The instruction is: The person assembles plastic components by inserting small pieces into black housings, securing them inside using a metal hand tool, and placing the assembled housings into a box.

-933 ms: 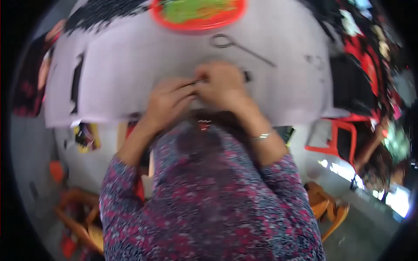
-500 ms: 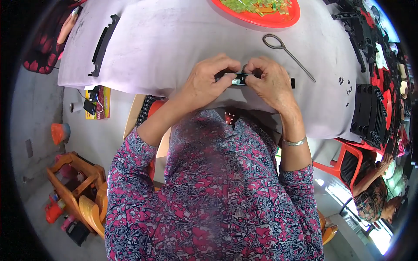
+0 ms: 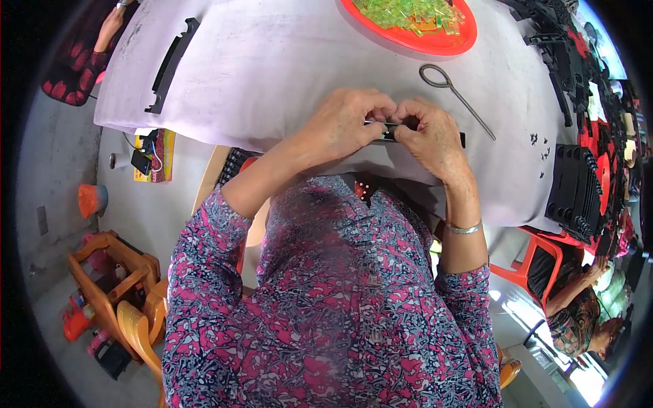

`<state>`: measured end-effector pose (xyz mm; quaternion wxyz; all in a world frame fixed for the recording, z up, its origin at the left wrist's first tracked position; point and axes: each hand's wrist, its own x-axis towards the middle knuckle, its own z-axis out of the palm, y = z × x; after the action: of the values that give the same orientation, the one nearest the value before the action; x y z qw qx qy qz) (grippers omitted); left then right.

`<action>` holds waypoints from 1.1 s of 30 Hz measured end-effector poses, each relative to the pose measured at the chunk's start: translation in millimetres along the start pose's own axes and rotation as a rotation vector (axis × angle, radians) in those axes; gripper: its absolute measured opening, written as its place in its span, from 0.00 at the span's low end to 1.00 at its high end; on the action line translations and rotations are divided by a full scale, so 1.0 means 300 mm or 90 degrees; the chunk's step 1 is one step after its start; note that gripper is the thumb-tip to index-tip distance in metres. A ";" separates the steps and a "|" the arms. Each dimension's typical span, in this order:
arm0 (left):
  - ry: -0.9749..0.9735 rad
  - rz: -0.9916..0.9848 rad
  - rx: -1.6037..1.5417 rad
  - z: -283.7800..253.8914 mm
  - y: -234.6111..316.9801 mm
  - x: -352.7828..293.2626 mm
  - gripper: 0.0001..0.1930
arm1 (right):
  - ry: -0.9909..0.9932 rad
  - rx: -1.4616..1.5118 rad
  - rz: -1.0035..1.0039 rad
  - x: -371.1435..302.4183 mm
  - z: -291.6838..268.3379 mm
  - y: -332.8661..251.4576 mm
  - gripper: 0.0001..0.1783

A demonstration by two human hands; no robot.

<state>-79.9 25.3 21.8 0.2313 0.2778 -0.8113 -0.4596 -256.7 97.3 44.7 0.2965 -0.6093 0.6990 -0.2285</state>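
Observation:
Near the table's front edge, my left hand and my right hand are close together over a narrow black plastic strip. Both hands have bent fingers, with thumbs and fingertips pinched at the strip. Its right end pokes out past my right hand; my fingers hide most of the rest. Whether a small piece is also pinched there, I cannot tell. Beyond my right hand lies a metal rod with a looped handle. A red tray at the far side holds yellow-green translucent pieces.
Another black strip lies at the table's left. Small black bits are scattered on the right, beside stacked black parts and a heap of more. A person's hand shows at far left; another person sits at far right near a red stool.
My left hand has moved right, closer to my right hand, covering more of the strip. The whole view has shifted slightly. Both hands stay on the strip.

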 end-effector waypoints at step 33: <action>-0.015 0.272 0.152 -0.009 -0.063 -0.057 0.10 | -0.033 0.019 0.023 0.003 -0.013 -0.007 0.09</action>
<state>-61.1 27.1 4.5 0.2789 0.1199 -0.9029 -0.3044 -258.1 95.8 48.9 0.3276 -0.5976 0.6987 -0.2177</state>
